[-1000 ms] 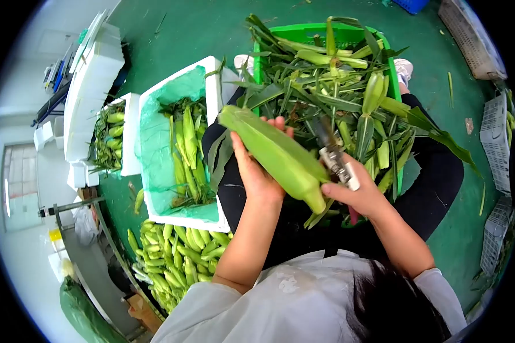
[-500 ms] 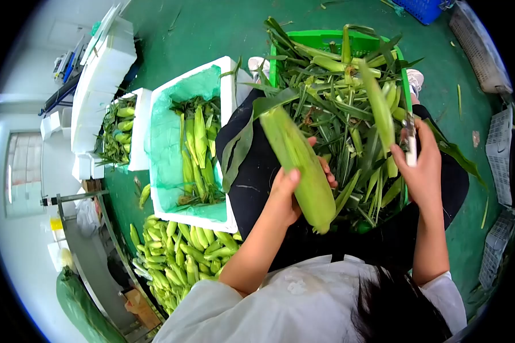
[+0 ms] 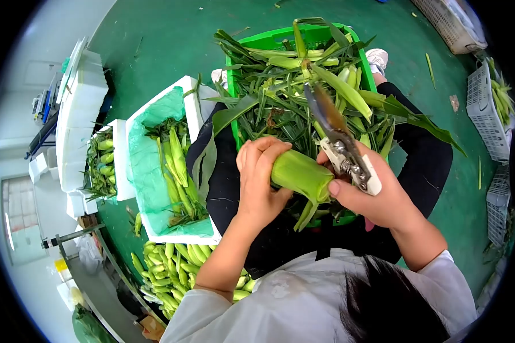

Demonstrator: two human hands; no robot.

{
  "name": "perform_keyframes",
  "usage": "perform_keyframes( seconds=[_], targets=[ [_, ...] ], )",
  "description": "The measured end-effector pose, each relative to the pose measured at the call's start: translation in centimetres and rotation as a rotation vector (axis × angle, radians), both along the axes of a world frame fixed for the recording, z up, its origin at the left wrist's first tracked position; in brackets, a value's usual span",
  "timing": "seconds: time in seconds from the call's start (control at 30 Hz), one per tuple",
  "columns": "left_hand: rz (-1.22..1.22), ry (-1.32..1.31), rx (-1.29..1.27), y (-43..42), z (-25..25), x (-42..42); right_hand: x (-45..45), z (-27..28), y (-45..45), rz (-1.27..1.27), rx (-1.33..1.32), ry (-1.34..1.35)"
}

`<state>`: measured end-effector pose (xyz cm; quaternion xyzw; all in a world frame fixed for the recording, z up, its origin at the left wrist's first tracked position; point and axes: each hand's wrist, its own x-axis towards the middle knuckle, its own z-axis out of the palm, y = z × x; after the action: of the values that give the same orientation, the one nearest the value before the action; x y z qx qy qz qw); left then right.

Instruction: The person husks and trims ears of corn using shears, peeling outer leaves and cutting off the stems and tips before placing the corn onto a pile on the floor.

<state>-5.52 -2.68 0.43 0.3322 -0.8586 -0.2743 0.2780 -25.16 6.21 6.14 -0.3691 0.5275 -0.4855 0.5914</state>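
Big green plastic basket [image 3: 367, 68] heaped with leaves; leafy ears fill part of the white foam box [image 3: 140, 148], left, and trimmed-looking pale-green ears [image 3: 171, 274] lie near left. My left hand [image 3: 258, 180] grasps a stout green husk-covered ear [image 3: 297, 174] at the basket's near side; my right hand [image 3: 380, 197] grips white-handled metal shears [image 3: 349, 160].

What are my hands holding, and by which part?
Your left hand holds a green ear of corn around the part farther from the pruning shears, which your right hand holds by the handles.
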Motion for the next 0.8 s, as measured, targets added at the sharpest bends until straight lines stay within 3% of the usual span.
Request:
perform_keyframes(
  seconds=[0.13,0.23,0.33,0.37,0.5,0.63,0.8],
  targets=[
    [0.101,-0.075,-0.174,0.5,-0.6,-0.1,0.3,-0.5,-0.3,0.027,0.032,0.185],
    [0.186,-0.103,-0.263,0.8,-0.8,-0.1,0.7,-1.2,-0.7,-0.007,0.025,0.147],
    [0.104,-0.084,-0.117,0.3,-0.3,0.3,1.8,-3.3,-0.6,-0.097,-0.135,0.101],
    [0.043,-0.022,-0.01,0.2,-0.7,0.4,2.3,-3.7,-0.4,-0.133,-0.214,0.084],
    [-0.186,0.458,0.851,1.6,-3.8,0.1,2.9,-2.0,0.4,-0.133,0.141,-0.421],
    [-0.343,0.924,1.637,5.2,-4.8,-0.5,3.5,-2.5,1.3,-0.218,0.069,-0.687],
    [-0.345,0.892,1.509,4.9,-4.8,-1.3,3.3,-3.1,1.5,-0.239,-0.046,-0.656]
  ],
)
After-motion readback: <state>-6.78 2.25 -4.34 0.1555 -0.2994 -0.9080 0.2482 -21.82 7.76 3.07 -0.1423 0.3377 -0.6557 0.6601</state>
